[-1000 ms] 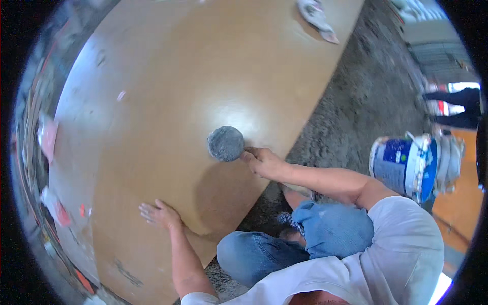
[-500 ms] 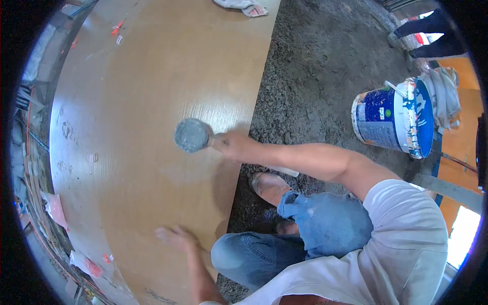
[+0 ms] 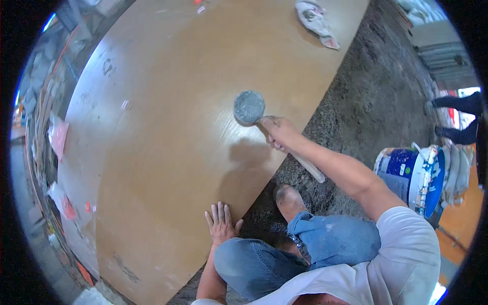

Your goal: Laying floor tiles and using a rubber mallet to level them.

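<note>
The right hand (image 3: 279, 133) is closed round the handle of 1 mallet (image 3: 249, 107), just below its head; some of its fingers are hidden under the grip. The left hand (image 3: 222, 223) lies flat on the tan board (image 3: 157, 178) near its edge, 4 fingers slightly parted and the thumb out to the side; the left knee (image 3: 239, 262) covers part of that forearm.

The mallet is above the board, its round grey face upward in view. Its long axis slants from the head at upper left to the pale handle end at lower right, which passes beyond the board's edge over rough grey ground (image 3: 351, 122). Whether the head touches the board cannot be told.

Farther right, a bucket (image 3: 409, 178) bears a dark blue label with pale printing, tilted and too small to read surely; the right arm hides part of it. Beyond, another person's dark legs (image 3: 460, 119) are cut off by the lens rim. 2 pink-and-white bags (image 3: 58, 138) lie along the board's left side, their surfaces blurred.
</note>
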### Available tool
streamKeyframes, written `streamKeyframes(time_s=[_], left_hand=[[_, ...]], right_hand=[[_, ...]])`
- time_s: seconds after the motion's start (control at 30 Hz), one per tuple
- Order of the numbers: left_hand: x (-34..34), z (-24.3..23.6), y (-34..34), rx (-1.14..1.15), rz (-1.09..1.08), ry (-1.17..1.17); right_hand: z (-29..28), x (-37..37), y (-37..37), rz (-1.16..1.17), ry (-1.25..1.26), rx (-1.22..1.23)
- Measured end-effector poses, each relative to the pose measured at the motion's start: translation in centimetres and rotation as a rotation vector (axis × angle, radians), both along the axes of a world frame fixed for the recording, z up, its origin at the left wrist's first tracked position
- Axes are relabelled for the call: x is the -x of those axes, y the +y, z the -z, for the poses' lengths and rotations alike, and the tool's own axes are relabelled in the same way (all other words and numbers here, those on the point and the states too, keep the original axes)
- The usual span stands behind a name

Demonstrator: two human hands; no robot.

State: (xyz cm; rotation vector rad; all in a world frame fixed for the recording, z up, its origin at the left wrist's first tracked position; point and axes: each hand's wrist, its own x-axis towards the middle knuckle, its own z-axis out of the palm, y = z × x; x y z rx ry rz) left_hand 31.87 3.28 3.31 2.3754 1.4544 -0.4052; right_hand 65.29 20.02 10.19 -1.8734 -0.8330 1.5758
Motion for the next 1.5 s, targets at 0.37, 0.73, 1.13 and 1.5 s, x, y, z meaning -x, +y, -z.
streamKeyframes(time_s=[0.37, 0.73, 1.13, 1.5], left_hand=[[1.5, -0.6, 0.3, -0.135, -0.035, -0.356], [12.6, 3.0, -4.5, -0.308, -0.984, -0.223], [29.5, 2.6, -7.5, -0.426, -1.829, 0.221], [31.8, 2.5, -3.5, -0.403, -1.798, 0.23]], right_hand=[[0.6, 5.1, -0.6, -0.137, -0.141, -0.047], [0.6, 11.8, -2.6, -0.564, -0.165, -0.047], [2.2, 19.6, -3.1, -0.909, -0.137, -0.108], [1.3, 43.6, -0.7, -1.049, 0.058, -0.474]])
